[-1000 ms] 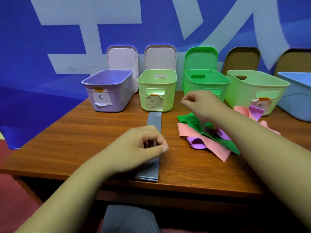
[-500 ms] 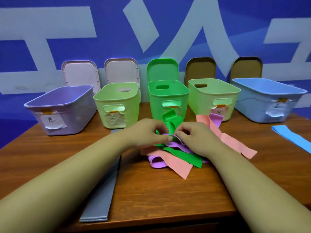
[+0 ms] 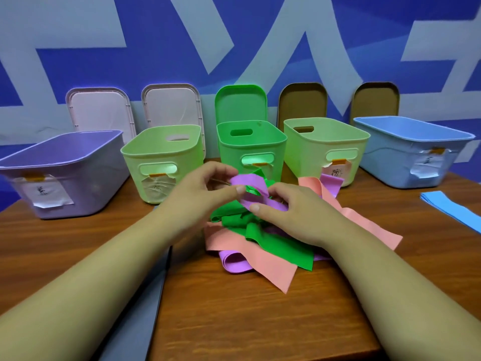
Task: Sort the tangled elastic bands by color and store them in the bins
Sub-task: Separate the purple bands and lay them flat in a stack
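Table (image 3: 260,321), brown wood grain, fills the lower view; its near edge is out of frame. Behind it is a blue wall (image 3: 338,48) with big pale shapes painted on it.

Five open bins stand in a row at the back of the table: purple bin (image 3: 86,183) far left, left pale green bin (image 3: 161,157), dark green bin (image 3: 250,149) in the middle, right pale green bin (image 3: 325,144), and blue bin (image 3: 406,152) far right. Paper labels (image 3: 43,191) are taped to four of the fronts, but the writing is too small to read. Five lids lean upright on the wall behind the bins: two pale lids (image 3: 100,110), one green lid (image 3: 240,102) and two brown lids (image 3: 302,100).

The tangle sits mid-table, just in front of the dark green bin. A pink band (image 3: 273,261) is spread at the bottom, a green band (image 3: 260,235) is bunched over it, and a purple band (image 3: 250,181) loops on top.

Your left hand (image 3: 203,188) pinches the upper edge of the purple band between thumb and fingers. Your right hand (image 3: 294,209) has its thumb pressed on the lower part of the same band and its fingers curled over it, so both hands are clamped on purple, lifted slightly off the heap.

A grey band (image 3: 140,329) lies flat under your left forearm. A blue band (image 3: 453,209) lies flat at the right edge, well apart from the tangle.
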Available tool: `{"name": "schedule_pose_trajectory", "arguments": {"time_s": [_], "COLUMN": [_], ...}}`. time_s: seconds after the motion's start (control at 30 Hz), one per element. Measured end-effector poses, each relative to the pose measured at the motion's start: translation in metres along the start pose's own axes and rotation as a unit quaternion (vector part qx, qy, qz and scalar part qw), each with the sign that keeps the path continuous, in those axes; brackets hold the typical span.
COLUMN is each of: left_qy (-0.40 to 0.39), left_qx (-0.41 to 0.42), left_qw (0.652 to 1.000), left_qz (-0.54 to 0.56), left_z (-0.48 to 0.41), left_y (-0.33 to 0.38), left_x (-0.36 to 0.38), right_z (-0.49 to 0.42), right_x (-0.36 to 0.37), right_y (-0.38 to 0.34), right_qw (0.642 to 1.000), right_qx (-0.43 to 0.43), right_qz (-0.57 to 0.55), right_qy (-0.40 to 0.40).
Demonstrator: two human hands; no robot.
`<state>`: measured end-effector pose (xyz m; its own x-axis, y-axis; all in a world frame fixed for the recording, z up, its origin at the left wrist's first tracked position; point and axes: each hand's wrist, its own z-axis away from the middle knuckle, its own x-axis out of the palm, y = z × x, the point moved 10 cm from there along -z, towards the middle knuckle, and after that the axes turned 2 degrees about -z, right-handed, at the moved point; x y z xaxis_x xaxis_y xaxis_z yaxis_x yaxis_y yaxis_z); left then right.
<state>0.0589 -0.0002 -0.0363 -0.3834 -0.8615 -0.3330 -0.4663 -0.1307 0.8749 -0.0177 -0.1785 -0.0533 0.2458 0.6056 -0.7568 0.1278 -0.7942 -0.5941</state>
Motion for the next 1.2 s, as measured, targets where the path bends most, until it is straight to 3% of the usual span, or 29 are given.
{"name": "schedule_pose_trajectory", "arguments": {"time_s": [0.13, 0.33, 0.43, 0.53, 0.67, 0.87, 1.2], "left_qy": [0.083, 0.020, -0.009, -0.021, -0.018, -0.053, -0.095], "left_qx": [0.008, -0.009, -0.007, 0.034, 0.086, 0.092, 0.101], "left_qw": [0.983, 0.964, 0.982, 0.999, 0.981, 0.962, 0.958], "left_qz": [0.161, 0.265, 0.191, 0.004, -0.174, -0.251, -0.251], "left_z": [-0.007, -0.009, -0.004, 0.002, 0.005, 0.005, 0.008], "left_y": [0.006, 0.000, 0.002, 0.018, 0.031, 0.025, 0.021], "left_x": [-0.026, -0.011, -0.003, 0.002, 0.010, 0.015, 0.022], "right_z": [0.002, 0.002, -0.002, -0.001, -0.001, -0.002, 0.006], "right_x": [-0.002, 0.007, 0.005, -0.003, 0.007, 0.004, -0.006], "right_y": [-0.008, -0.019, -0.019, -0.019, -0.017, -0.018, -0.022], "right_qw": [0.999, 0.995, 0.993, 0.986, 0.983, 0.972, 0.973], "right_qx": [-0.029, -0.071, -0.076, -0.083, -0.057, -0.059, -0.058], "right_qz": [-0.042, -0.067, -0.085, -0.127, -0.174, -0.226, -0.221], "right_qy": [0.017, 0.010, 0.039, 0.067, 0.029, 0.024, 0.021]}}
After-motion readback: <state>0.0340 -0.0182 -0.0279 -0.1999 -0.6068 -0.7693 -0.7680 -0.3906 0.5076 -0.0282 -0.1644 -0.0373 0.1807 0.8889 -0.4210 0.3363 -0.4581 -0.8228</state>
